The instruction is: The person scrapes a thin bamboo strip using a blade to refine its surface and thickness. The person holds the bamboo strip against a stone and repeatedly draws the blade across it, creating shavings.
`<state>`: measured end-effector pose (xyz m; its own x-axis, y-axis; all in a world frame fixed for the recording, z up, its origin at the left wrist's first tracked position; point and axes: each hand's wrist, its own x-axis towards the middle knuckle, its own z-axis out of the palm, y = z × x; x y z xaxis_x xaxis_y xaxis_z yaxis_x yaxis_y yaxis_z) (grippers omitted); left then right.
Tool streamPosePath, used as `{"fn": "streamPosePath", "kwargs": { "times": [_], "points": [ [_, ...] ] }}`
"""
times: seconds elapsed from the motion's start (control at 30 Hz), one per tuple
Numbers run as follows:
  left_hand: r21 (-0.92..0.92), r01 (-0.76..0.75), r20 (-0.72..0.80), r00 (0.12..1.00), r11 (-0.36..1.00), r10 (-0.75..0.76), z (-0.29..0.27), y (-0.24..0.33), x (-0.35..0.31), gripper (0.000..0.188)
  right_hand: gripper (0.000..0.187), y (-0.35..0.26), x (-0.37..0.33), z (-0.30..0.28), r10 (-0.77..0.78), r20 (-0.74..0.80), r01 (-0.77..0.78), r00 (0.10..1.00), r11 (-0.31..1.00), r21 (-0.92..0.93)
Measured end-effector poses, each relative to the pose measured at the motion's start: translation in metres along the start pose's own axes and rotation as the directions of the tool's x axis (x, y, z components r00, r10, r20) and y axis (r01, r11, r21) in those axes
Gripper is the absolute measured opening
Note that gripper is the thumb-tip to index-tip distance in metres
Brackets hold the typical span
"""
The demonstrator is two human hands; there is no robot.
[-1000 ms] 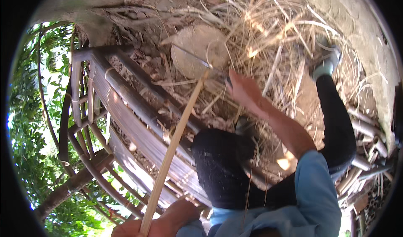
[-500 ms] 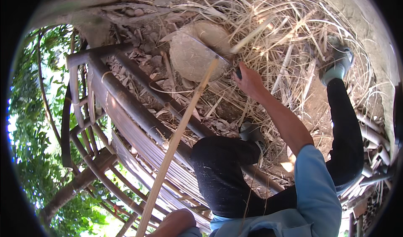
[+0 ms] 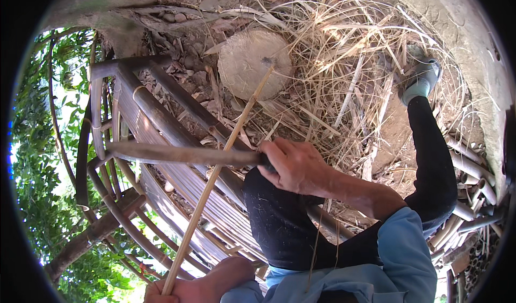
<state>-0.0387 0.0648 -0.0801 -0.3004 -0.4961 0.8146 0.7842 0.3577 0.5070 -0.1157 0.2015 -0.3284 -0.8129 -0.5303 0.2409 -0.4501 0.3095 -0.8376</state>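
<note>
Right hand (image 3: 294,166), near centre: fingers clamped on the handle of the long blade (image 3: 177,153), which points to 9 o'clock across the pale strip (image 3: 203,200); contact cannot be confirmed. Left hand (image 3: 191,290), 7 o'clock: fingers closed around the strip's near end. Strip extends toward 1 o'clock, overlapping the round wood block (image 3: 247,66) at 12. Progress: shavings (image 3: 336,50) heaped at 1 o'clock; strip in one piece; remaining work indeterminable.
</note>
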Motion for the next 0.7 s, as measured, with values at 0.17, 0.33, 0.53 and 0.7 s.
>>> {"fn": "streamPosePath", "kwargs": {
  "times": [0.17,0.33,0.53,0.7],
  "points": [
    [0.12,-0.062,-0.189,0.978,0.991,0.084,0.012,-0.013,-0.004,0.049,0.025,0.051,0.011,0.009,0.354,0.246,-0.346,0.902,0.935,-0.075],
    [-0.114,-0.038,-0.123,0.992,0.993,0.023,0.017,-0.012,-0.004,0.05,0.022,0.035,-0.007,0.005,-0.018,0.032,0.018,0.999,1.0,-0.025],
    [-0.082,-0.004,-0.082,0.997,0.997,-0.002,0.002,-0.014,-0.003,0.048,0.017,0.055,0.001,0.007,0.109,0.114,-0.115,0.987,0.993,0.041],
    [-0.031,0.094,0.154,0.984,0.995,-0.088,-0.013,-0.001,0.004,0.044,0.019,0.159,0.01,0.028,0.416,0.158,-0.409,0.895,0.909,-0.077]
  ]
}}
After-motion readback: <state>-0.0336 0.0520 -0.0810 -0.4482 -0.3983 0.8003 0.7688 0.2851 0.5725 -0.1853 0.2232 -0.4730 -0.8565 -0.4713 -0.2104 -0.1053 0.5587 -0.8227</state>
